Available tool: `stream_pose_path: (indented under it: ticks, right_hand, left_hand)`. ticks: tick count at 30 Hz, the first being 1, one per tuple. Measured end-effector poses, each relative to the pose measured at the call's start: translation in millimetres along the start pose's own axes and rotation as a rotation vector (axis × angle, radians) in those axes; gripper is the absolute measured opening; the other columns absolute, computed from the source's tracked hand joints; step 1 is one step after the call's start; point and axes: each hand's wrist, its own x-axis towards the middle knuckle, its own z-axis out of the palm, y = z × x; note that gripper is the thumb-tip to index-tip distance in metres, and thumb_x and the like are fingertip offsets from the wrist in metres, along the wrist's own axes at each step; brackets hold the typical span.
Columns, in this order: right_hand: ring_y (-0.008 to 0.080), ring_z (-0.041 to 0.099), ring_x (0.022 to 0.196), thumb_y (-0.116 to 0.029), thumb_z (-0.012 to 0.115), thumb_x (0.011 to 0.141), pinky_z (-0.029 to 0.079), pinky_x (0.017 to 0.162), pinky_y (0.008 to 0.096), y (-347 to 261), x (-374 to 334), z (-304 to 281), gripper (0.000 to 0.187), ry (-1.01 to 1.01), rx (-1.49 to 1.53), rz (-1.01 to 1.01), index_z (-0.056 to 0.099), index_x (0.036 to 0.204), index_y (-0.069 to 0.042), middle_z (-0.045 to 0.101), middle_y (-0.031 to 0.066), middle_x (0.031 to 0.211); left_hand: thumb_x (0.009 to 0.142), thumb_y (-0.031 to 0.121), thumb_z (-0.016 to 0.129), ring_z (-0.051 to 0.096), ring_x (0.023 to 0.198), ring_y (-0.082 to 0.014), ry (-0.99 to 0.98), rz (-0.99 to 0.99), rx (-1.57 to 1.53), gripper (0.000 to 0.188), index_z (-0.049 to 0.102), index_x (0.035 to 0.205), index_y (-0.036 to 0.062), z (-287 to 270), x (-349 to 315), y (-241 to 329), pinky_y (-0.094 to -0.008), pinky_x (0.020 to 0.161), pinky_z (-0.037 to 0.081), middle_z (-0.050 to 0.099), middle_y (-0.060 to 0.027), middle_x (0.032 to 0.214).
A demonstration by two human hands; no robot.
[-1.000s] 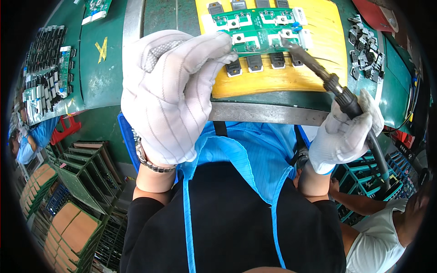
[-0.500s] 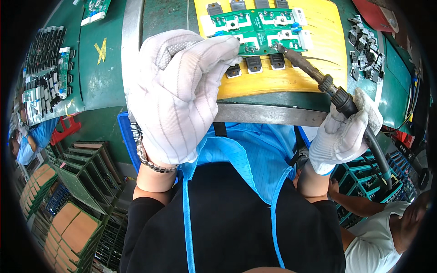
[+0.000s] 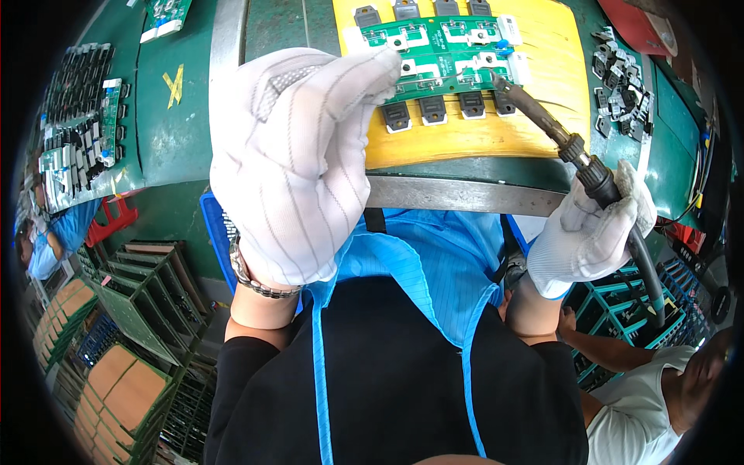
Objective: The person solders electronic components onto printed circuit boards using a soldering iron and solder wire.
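Note:
A green circuit board [image 3: 442,66] with white square parts and a blue component [image 3: 504,48] lies on a yellow pad [image 3: 542,139]. Black flat components [image 3: 432,108] stick out along its near and far edges. My right hand [image 3: 593,232], in a white glove, grips a soldering iron [image 3: 577,155]. The iron's tip meets or hovers just over the board's near right part; which one I cannot tell. My left hand [image 3: 298,159], also gloved, has thumb and fingers pinched together at the board's left end, covering part of it. Anything between those fingertips is hidden.
Loose black components [image 3: 622,85] are heaped on the green bench at the right. More boards and rows of parts [image 3: 77,89] sit at the far left. A metal strip [image 3: 465,194] edges the bench. Racks [image 3: 147,294] stand lower left; another person [image 3: 643,395] is at lower right.
The soldering iron's tip has shifted right along the board, my right hand moving slightly right and nearer me. My left hand has drawn a little left, its fingertips slightly farther up.

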Motion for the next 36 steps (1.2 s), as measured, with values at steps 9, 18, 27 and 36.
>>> stream_pose_path:
  ticks: [9, 18, 27, 36]
  right_hand:
    - [0.0106, 0.055, 0.070, -0.021, 0.044, 0.102, 0.051, 0.061, 0.0212, 3, -4, 1, 0.036, 0.014, -0.033, 0.137, 0.057, 0.113, 0.010, 0.056, 0.0137, 0.101]
    - [0.0115, 0.055, 0.069, -0.024, 0.042, 0.102, 0.051, 0.060, 0.0213, -15, 3, 8, 0.039, 0.022, 0.199, 0.309, 0.057, 0.115, 0.010, 0.057, 0.0141, 0.101]
    - [0.0137, 0.059, 0.072, -0.019, 0.051, 0.099, 0.051, 0.062, 0.0214, 11, 8, -4, 0.027, 0.155, 0.305, 0.149, 0.057, 0.112, 0.004, 0.060, 0.0132, 0.102]
    - [0.0180, 0.064, 0.088, -0.024, 0.061, 0.097, 0.055, 0.083, 0.0295, 16, -4, -8, 0.030, 0.035, 0.338, 0.110, 0.052, 0.110, 0.001, 0.063, 0.0187, 0.108]
  left_hand:
    - [0.078, 0.004, 0.077, 0.066, 0.089, -0.0215, -0.102, -0.036, -0.016, 0.023, 0.078, 0.100, 0.0121, 3, 2, 2, -0.0320, 0.080, 0.053, 0.073, -0.0024, 0.094]
    - [0.080, 0.005, 0.076, 0.067, 0.090, -0.0206, -0.128, 0.048, 0.062, 0.021, 0.078, 0.099, 0.0139, 9, 3, -1, -0.0306, 0.077, 0.054, 0.073, -0.0024, 0.095]
    - [0.083, 0.000, 0.072, 0.068, 0.091, -0.0201, 0.015, 0.043, -0.055, 0.021, 0.075, 0.102, 0.0067, 1, 13, -2, -0.0296, 0.082, 0.053, 0.074, -0.0045, 0.095]
    - [0.078, 0.003, 0.077, 0.068, 0.091, -0.0210, -0.080, 0.014, -0.035, 0.022, 0.077, 0.098, 0.0123, 10, 12, 8, -0.0314, 0.083, 0.054, 0.074, -0.0006, 0.094]
